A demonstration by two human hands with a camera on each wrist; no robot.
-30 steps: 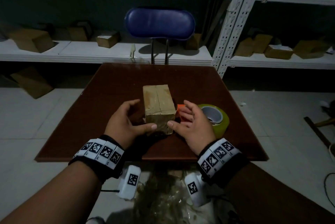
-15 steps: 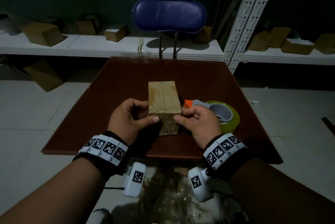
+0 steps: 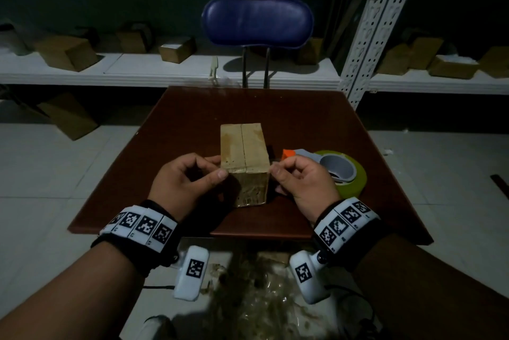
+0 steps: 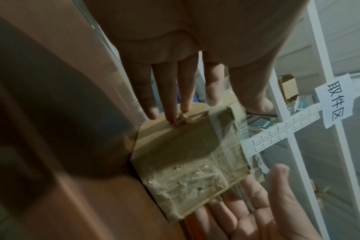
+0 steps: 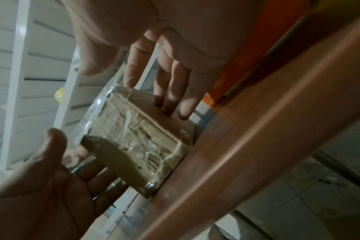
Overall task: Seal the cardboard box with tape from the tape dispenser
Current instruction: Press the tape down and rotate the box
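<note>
A small cardboard box (image 3: pixel 243 146) stands on the brown table (image 3: pixel 192 119), its top seam running away from me and clear tape wrinkled over its near end (image 4: pixel 187 175). My left hand (image 3: pixel 217 167) grips the box's near left corner, fingertips on the left side and thumb at the top edge. On the opposite side my right hand (image 3: pixel 275 167) grips the near right corner the same way, fingertips (image 5: pixel 169 110) on the right side. The tape dispenser (image 3: pixel 338 171), a green roll with a grey and orange holder, lies on the table just behind my right hand.
A blue chair (image 3: pixel 257 22) stands beyond the table's far edge. White shelving (image 3: pixel 137 69) with several cardboard boxes runs along the back, and a perforated upright (image 3: pixel 366 36) rises at the table's far right corner. Crumpled tape scraps (image 3: pixel 248 298) lie on the floor below the near edge.
Both hands went from lying loosely beside the box to curling onto its near corners, and the thumbs rose from the near face to the top edge. The camera has tilted down.
</note>
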